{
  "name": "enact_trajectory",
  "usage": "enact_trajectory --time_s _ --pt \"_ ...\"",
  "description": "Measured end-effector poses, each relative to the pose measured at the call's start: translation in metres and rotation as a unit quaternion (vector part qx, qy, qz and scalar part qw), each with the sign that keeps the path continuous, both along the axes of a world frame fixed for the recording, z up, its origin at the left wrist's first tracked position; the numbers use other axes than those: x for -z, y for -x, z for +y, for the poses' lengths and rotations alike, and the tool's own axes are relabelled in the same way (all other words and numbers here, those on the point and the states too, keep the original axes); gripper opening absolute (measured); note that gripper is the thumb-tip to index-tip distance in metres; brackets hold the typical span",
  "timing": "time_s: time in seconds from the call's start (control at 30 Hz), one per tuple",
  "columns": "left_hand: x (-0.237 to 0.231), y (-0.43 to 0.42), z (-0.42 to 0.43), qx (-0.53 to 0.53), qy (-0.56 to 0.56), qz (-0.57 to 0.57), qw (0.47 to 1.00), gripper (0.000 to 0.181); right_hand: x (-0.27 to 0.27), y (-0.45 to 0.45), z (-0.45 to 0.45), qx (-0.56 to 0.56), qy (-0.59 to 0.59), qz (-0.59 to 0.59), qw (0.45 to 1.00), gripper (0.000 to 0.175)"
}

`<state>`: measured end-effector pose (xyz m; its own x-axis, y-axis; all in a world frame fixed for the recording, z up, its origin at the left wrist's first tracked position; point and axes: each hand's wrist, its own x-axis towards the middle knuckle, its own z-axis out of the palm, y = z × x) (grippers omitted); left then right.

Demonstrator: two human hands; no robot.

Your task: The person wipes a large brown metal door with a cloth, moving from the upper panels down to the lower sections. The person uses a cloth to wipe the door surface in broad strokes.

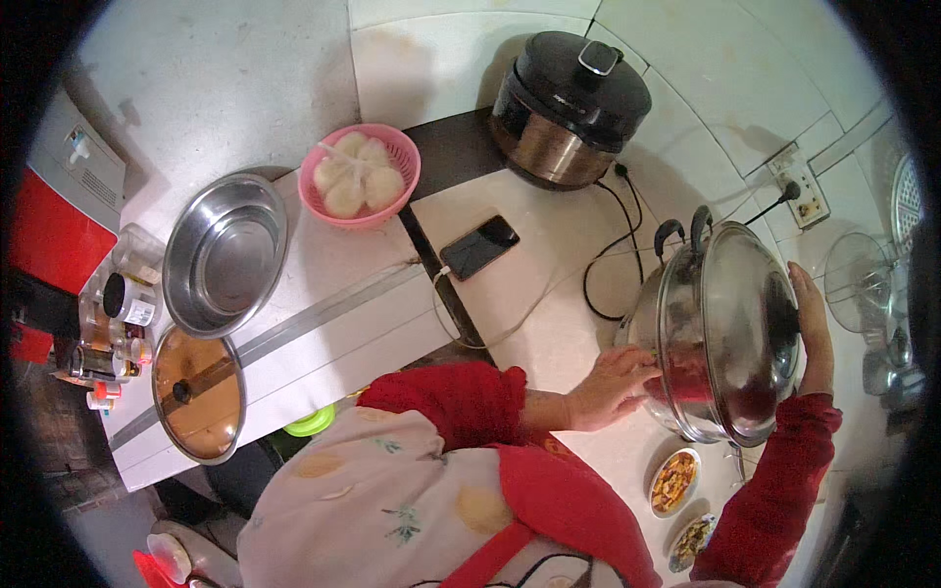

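Observation:
A stainless steel steamer pot [680, 360] stands on the right of the counter, with a domed metal lid [742, 316] over its upper tier. My left hand [614, 386] is against the near side of the pot, its fingers partly bent; whether it grips anything there is unclear. Over the top of the lid lies my right hand [812, 331], close against the black lid knob [788, 320]. Its fingers look fairly straight, and its grip is hidden. Two dark loop handles [669, 237] stick up at the far side of the pot.
Two dishes of food [674, 483] sit below the pot. Behind are an electric cooker [570, 110], its cord [588, 283] and a charging phone [480, 248]. Leftward are a pink basket [409, 158] of bagged white pieces, a steel basin [228, 257], a glass lid [213, 411] and jars [134, 300].

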<state>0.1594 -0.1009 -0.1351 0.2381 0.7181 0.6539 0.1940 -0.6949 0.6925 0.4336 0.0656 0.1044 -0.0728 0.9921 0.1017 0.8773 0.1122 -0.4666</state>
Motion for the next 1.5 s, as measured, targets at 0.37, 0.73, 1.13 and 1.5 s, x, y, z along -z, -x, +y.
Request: enact_trajectory --time_s 0.37,0.73,1.13,1.5 --pt "0.021 0.051 -0.008 0.052 0.219 0.045 0.973 0.028 0.007 -0.002 0.011 0.010 -0.020 -0.008 1.000 0.062" --pt "0.031 0.074 -0.021 0.058 0.449 -0.094 0.887 0.061 0.006 0.003 0.017 -0.049 -0.030 -0.067 0.996 0.058" --pt "0.040 0.074 -0.017 0.114 0.480 -0.065 0.867 0.055 -0.002 0.019 0.001 0.008 0.004 -0.060 0.998 0.073" --pt "0.050 0.071 -0.015 0.159 0.497 -0.051 0.852 0.054 -0.003 0.022 -0.002 0.019 -0.008 -0.068 0.997 0.071"
